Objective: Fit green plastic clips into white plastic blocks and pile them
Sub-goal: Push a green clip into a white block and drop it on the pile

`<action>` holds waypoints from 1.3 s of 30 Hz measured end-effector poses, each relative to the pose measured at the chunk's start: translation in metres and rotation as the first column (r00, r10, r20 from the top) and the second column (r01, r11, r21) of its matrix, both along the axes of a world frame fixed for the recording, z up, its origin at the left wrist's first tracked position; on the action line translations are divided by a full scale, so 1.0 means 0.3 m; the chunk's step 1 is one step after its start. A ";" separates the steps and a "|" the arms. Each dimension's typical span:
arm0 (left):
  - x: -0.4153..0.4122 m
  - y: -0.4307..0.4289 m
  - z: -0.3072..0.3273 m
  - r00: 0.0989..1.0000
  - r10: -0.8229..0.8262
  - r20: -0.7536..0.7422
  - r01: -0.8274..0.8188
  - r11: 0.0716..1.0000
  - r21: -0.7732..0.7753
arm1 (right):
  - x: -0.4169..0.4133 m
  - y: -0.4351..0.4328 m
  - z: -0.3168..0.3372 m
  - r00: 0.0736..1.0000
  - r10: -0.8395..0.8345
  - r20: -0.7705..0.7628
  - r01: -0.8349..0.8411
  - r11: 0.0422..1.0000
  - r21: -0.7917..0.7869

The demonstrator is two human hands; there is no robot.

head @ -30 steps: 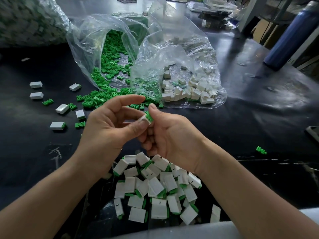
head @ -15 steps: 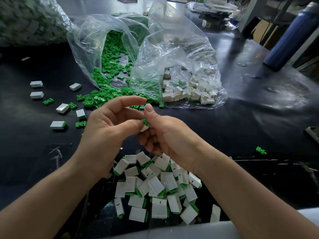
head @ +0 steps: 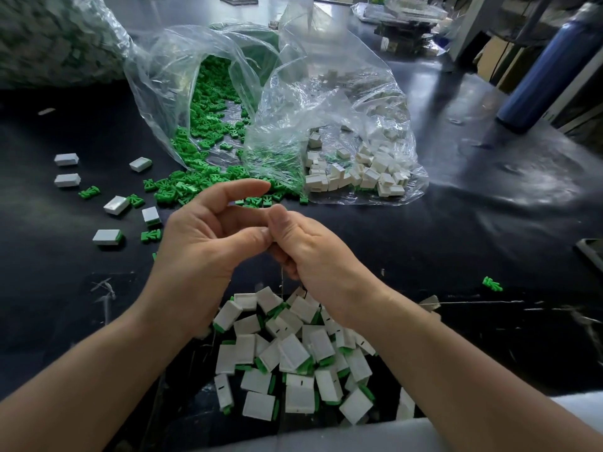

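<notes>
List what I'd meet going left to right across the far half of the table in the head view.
In order: loose blocks → bag of green clips → bag of white blocks → blue bottle.

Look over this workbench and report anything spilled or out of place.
Green clips spill from the open bag onto the black table, and one stray clip lies alone far right, apart from every heap.

Fitted blocks [head: 293, 353] piled; clips [head: 177, 190] spilled.
</notes>
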State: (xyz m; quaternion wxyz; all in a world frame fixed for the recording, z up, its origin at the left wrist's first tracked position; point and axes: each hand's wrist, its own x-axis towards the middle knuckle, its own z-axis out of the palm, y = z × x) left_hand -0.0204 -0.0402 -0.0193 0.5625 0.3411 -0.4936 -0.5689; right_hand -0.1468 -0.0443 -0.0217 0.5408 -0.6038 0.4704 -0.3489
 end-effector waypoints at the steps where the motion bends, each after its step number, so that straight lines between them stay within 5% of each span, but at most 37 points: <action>1: 0.000 -0.001 -0.001 1.000 0.002 -0.001 -0.002 1.000 0.002 | 0.002 0.000 -0.001 1.000 -0.009 -0.019 0.009 1.000 -0.009; 22: -0.003 -0.006 -0.014 1.000 0.021 -0.022 -0.020 1.000 0.017 | 0.017 0.005 0.002 0.989 -0.057 -0.135 0.045 0.994 -0.095; 32: 0.004 -0.008 -0.010 1.000 0.005 0.024 -0.006 0.999 0.037 | -0.027 -0.011 0.036 0.999 0.004 -0.038 -0.002 0.999 0.053; 39: -0.002 -0.005 -0.010 0.993 0.061 0.103 -0.066 0.997 0.044 | -0.077 -0.037 0.055 0.980 -0.197 -0.030 0.194 0.976 -0.096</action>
